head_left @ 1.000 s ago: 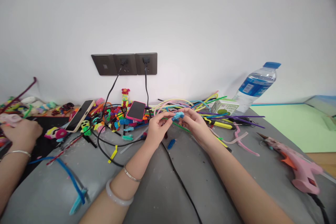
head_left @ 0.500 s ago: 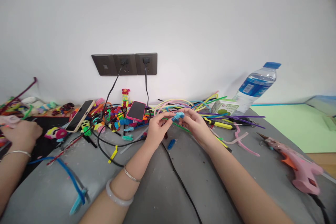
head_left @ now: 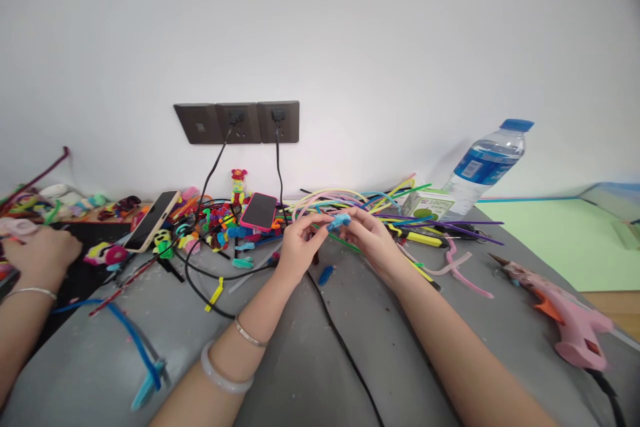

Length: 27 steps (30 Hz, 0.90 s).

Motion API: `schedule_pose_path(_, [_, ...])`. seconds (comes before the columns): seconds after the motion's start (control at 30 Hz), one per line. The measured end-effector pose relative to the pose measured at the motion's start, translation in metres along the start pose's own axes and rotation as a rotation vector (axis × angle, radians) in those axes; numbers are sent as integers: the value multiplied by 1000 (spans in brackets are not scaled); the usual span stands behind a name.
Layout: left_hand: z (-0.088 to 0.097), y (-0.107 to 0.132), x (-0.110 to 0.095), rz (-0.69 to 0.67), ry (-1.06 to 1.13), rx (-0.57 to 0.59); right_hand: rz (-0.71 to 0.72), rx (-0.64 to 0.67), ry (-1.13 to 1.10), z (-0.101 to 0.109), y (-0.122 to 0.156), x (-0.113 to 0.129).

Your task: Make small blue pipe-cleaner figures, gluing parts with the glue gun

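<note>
Between my two hands, above the grey table, is a small light-blue fuzzy piece point(head_left: 340, 221), apparently bent pipe cleaner. My left hand point(head_left: 303, 240) pinches its left end between thumb and fingertips. From the other side, the closed fingers of my right hand point(head_left: 369, 233) grip its right end. Beneath them a small dark-blue fuzzy piece point(head_left: 327, 274) lies on the table. Teal fuzzy pieces point(head_left: 243, 262) lie to the left of my left hand. Behind my hands spreads a bundle of long coloured pipe cleaners point(head_left: 345, 199).
A pink glue gun point(head_left: 570, 320) lies at right, near a yellow cutter knife point(head_left: 417, 236). A water bottle point(head_left: 485, 163) leans on the wall beside a small box point(head_left: 429, 204). Two phones point(head_left: 259, 211) and black cables point(head_left: 340, 333) are around. Another person's hand point(head_left: 43, 253) is at far left.
My hands and the light-blue piece stay almost in place. The whole view shifts very slightly.
</note>
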<state>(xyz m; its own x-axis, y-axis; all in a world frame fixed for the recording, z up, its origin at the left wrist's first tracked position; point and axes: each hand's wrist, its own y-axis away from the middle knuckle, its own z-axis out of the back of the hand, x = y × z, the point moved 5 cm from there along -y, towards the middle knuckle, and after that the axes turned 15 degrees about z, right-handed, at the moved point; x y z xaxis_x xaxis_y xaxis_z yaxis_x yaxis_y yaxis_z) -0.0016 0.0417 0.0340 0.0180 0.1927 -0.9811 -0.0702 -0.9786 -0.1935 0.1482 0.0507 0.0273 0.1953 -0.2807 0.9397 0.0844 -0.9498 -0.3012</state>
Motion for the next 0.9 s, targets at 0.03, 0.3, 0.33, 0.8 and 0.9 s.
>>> schedule_pose_path(0.03, [0, 0, 0, 0, -2, 0, -2, 3, 3, 0, 0, 0])
schedule_pose_path(0.3, [0, 0, 0, -10, 4, -6, 3, 39, 35, 0, 1, 1])
schedule_pose_path(0.33, [0, 0, 0, -11, 1, -7, 4, 40, 34, 0, 1, 1])
schedule_pose_path(0.8, [1, 1, -4, -30, -42, -15, -58, 49, -62, -3, 3, 0])
schedule_pose_path(0.9, [1, 1, -5, -25, -21, -4, -53, 47, -66, -3, 3, 0])
